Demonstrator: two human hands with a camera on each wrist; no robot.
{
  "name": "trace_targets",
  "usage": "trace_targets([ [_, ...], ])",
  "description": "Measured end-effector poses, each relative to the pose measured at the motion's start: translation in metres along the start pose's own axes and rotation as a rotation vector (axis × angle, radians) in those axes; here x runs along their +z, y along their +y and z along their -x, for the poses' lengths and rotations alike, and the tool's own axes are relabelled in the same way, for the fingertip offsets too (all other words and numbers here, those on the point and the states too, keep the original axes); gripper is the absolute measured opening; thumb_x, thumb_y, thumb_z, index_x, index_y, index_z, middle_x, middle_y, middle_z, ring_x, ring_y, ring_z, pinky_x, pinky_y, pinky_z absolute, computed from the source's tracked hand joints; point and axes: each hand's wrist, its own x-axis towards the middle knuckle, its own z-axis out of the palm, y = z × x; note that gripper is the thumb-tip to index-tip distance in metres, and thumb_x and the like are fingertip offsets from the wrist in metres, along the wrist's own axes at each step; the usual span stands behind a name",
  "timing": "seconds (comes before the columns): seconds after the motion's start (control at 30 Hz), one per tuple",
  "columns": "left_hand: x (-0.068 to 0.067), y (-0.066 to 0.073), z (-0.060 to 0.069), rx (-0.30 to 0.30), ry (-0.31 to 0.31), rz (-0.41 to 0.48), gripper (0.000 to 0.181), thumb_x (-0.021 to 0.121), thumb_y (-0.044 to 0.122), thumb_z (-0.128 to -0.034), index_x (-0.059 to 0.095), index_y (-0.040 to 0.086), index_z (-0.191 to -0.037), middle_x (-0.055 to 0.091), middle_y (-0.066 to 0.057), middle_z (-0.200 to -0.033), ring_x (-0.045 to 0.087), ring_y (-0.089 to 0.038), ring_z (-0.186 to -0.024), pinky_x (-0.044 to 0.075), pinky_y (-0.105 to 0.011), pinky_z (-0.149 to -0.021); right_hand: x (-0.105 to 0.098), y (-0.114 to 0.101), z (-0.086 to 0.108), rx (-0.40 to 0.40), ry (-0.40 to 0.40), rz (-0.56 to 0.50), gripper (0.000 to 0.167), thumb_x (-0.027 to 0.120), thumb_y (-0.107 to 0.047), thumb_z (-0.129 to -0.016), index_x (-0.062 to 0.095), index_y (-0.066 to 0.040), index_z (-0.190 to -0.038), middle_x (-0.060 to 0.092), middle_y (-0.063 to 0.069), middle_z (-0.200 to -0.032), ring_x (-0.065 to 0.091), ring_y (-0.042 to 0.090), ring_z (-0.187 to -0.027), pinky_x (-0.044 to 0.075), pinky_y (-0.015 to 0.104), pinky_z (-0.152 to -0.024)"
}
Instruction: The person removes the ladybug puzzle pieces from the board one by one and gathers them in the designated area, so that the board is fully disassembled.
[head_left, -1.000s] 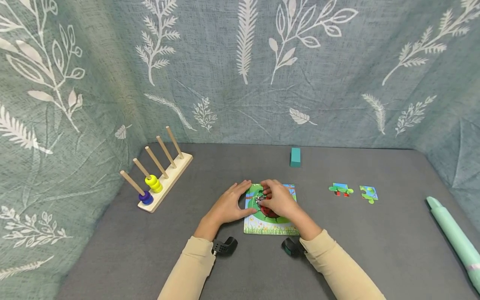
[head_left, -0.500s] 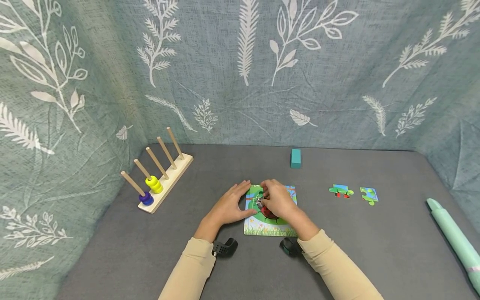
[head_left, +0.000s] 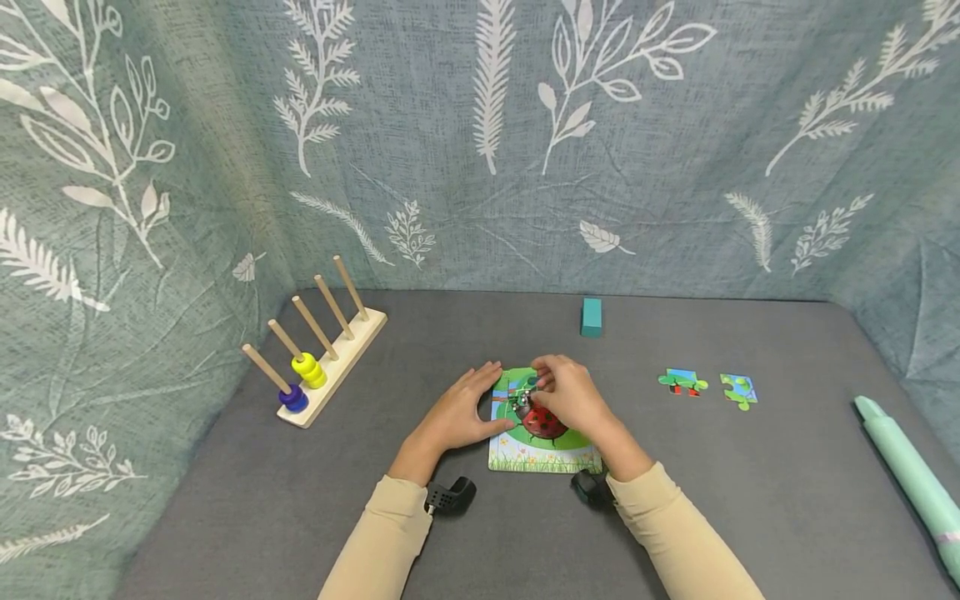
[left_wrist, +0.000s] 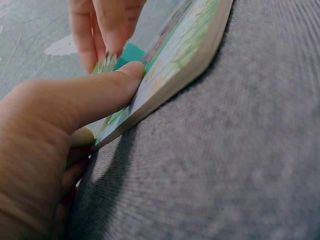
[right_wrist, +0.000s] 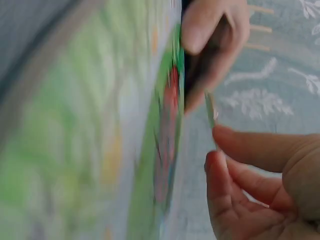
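A square ladybug puzzle [head_left: 543, 460] lies on the grey table in front of me. My left hand [head_left: 454, 410] spans its left side, the thumb resting on the surface and the other fingers stretched toward the far left corner. With thumb and fingertips my right hand [head_left: 576, 396] pinches a small puzzle piece [right_wrist: 212, 111] above the board. In the right wrist view that puzzle piece stands on edge, apart from the board. The left wrist view shows my left thumb [left_wrist: 112, 87] on the puzzle's rim; my other left fingers are partly hidden.
Two loose puzzle pieces, one with red [head_left: 682, 382] and one blue-green [head_left: 738, 390], lie to the right. A teal block [head_left: 591, 317] sits behind the puzzle. At left stands a wooden peg stacker [head_left: 341, 362] with blue and yellow rings. A mint-green roll [head_left: 903, 475] lies far right.
My right hand has shifted slightly to the right and raised the puzzle piece off the board, uncovering more of the ladybug. My left hand has stayed in place.
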Motion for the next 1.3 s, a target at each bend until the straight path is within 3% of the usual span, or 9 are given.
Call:
trace_targets([
  [0.4,0.002,0.0,-0.002,0.0,-0.016,-0.005,0.084,0.071,0.042,-0.0812,0.035,0.003,-0.147,0.033,-0.013,-0.153,0.029,-0.03,-0.142,0.021,-0.045,-0.12,-0.055,0.043,0.021,0.037,0.06,-0.093,0.046,0.068,-0.004,-0.085,0.054,0.004,-0.128,0.061,0.017,-0.106,0.061,0.026,-0.093,0.056,0.034,-0.077],
  [0.7,0.001,0.0,0.0,-0.009,-0.006,0.007,0.084,0.072,0.042,-0.081,0.036,0.003,-0.146,0.033,-0.013,-0.152,0.028,-0.028,-0.143,0.02,-0.044,-0.121,-0.088,0.089,0.033,0.076,0.076,-0.128,0.046,0.064,-0.001,-0.088,0.05,0.008,-0.131,0.058,0.023,-0.112,0.06,0.03,-0.098,0.055,0.022,-0.073],
  [0.87,0.002,-0.002,-0.001,-0.006,-0.009,0.006,0.084,0.072,0.042,-0.081,0.036,0.002,-0.146,0.034,-0.013,-0.152,0.028,-0.027,-0.143,0.019,-0.042,-0.121,-0.094,0.101,0.037,0.099,0.097,-0.065,0.045,0.064,-0.001,-0.088,0.051,0.009,-0.129,0.059,0.024,-0.112,0.06,0.031,-0.098,0.055,0.022,-0.073],
  [1.3,0.001,-0.001,-0.001,-0.008,-0.012,0.008,0.084,0.072,0.041,-0.0814,0.035,0.003,-0.147,0.032,-0.013,-0.153,0.027,-0.029,-0.143,0.021,-0.044,-0.12,-0.092,0.107,0.037,0.055,0.139,0.153,0.044,0.064,0.001,-0.087,0.053,0.009,-0.129,0.056,0.026,-0.115,0.061,0.037,-0.097,0.054,0.047,-0.083],
])
